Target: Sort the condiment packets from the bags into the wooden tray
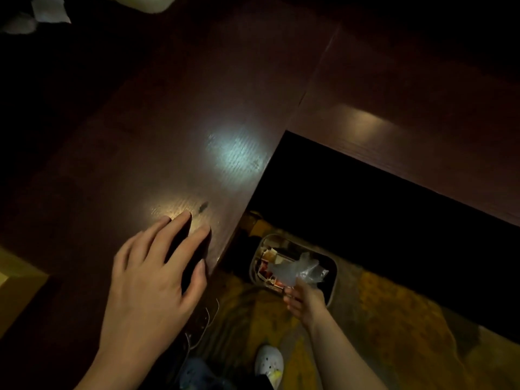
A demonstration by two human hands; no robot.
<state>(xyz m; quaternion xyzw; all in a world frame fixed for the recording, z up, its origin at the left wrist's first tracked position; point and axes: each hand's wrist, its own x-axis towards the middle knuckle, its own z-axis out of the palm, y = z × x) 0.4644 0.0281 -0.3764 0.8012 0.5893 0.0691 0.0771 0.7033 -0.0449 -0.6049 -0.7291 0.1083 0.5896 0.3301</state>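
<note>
My right hand point(302, 301) reaches down below the table edge and grips a crumpled clear plastic bag point(298, 270). The bag hangs over a small bin point(333, 280) on the floor, which holds red and white packets and scraps. My left hand point(157, 277) lies flat on the dark wooden table point(174, 122), fingers spread near its corner, holding nothing. No wooden tray shows clearly; a pale yellowish edge point(17, 274) sits at the far left.
White crumpled wrappers point(50, 9) lie at the table's far left corner. A second dark table section point(408, 108) runs to the right, with a black gap beneath it. On the patterned floor a foot in a white clog point(268, 361) stands.
</note>
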